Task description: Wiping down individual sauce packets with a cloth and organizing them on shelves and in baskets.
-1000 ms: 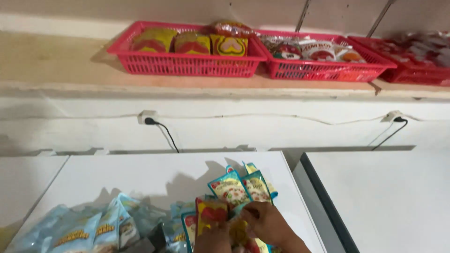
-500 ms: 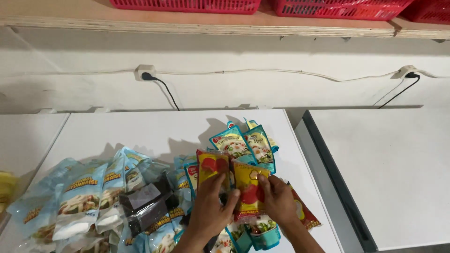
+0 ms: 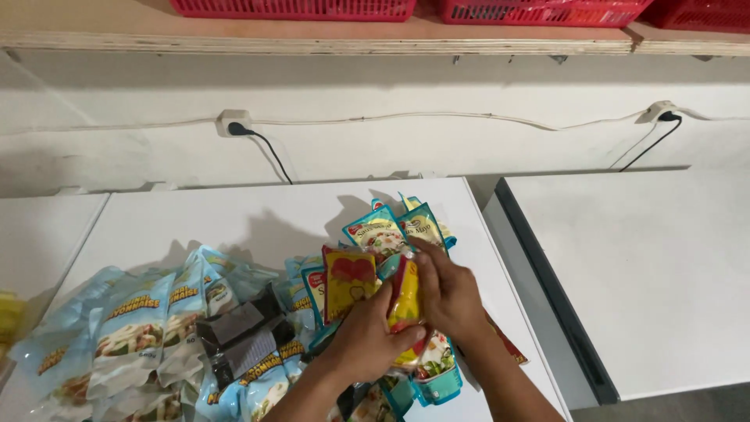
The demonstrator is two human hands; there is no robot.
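A red-and-yellow sachet (image 3: 405,301) is pinched between the left hand (image 3: 367,340) and the right hand (image 3: 447,293), both closed on it, near the front edge of the white worktop (image 3: 234,227). Pale-blue pouches (image 3: 141,328) are heaped toward its left. Red baskets (image 3: 297,8) are seen on the shelf beyond.

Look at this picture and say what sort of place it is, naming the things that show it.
Probably a small shop's stockroom or packing area: red plastic baskets line a wooden shelf, and many sauce pouches of one kind lie heaped on a white table, where both hands sort them.
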